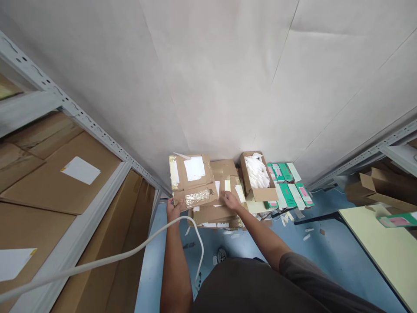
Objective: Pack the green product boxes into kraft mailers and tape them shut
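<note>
The left hand (173, 210) pinches the lower-left corner of a flattened carton (191, 185) bearing white labels (194, 168), at the bench's (256, 207) left end; the right hand (232, 201) curls against the cardboard stack (224, 168) just beside it, and whether it grips anything I cannot tell. Toward the bench's right edge, past a box (265, 194) of white pieces (256, 170), lie green boxes (288, 195) with pink labels (305, 194), their print too small to read

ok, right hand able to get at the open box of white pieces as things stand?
Probably yes: the right hand is at the cardboard beside the open box, whose top is uncovered; nothing visible blocks the way.
</note>
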Demonstrator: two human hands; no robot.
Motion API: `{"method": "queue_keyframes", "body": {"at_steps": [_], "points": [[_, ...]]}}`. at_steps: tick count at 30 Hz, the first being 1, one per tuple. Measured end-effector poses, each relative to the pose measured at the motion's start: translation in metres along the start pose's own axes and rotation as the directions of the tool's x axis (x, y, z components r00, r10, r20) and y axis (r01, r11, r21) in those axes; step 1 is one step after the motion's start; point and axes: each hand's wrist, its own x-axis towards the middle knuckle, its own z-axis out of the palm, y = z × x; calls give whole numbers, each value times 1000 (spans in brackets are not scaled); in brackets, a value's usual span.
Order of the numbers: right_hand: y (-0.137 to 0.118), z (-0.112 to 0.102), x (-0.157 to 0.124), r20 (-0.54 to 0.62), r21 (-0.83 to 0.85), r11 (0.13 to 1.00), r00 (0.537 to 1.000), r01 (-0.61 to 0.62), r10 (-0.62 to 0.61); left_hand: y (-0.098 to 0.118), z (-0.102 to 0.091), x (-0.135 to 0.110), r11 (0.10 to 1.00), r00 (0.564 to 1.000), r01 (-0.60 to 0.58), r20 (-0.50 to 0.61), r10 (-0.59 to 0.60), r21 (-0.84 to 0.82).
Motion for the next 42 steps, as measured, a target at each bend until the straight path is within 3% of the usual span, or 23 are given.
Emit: {"method": "queue_keyframes", "body": {"at_steps": [2,4,7,9,13,18,21,24,27,31,35,38,40,42], "points": [[-13,-15,-2,-49,319,946,998,51,-37,16,15,-2,997,999,-40,-13,39,-60],[-24,-40,-8,-96,572,813,993,106,-62,32,40,-7,992,994,-74,66,81,-107],[-27,-94,-25,-179,765,614,980,194,-87,50,97,-21,985,978,-108,165,129,-132],[-17,-138,-41,-263,787,551,959,277,-106,56,147,-36,985,960,-127,236,151,-114],[33,-232,-90,-438,733,548,896,402,-71,54,263,-83,984,892,-180,420,167,-9],[128,-339,-179,-594,695,555,800,457,85,17,411,-158,973,783,-165,622,29,162],[190,-394,-244,-691,655,579,696,486,196,-19,501,-209,966,673,-151,738,-55,209],[249,-437,-313,-759,626,583,576,517,305,-60,588,-267,965,537,-131,834,-124,227],[300,-463,-377,-796,603,594,442,533,412,-100,667,-328,955,371,-99,900,-227,281],[357,-480,-442,-799,589,629,250,507,547,-150,754,-404,925,147,-116,927,-344,362],[405,-493,-479,-764,591,654,67,472,642,-195,831,-465,888,-72,-195,897,-437,417],[437,-508,-493,-699,629,642,-43,439,714,-226,884,-501,871,-210,-234,852,-479,432],[456,-518,-498,-633,678,628,-131,380,763,-245,915,-526,869,-273,-237,829,-489,434],[471,-522,-500,-575,740,620,-235,262,784,-265,937,-554,875,-304,-281,828,-471,395]]}}
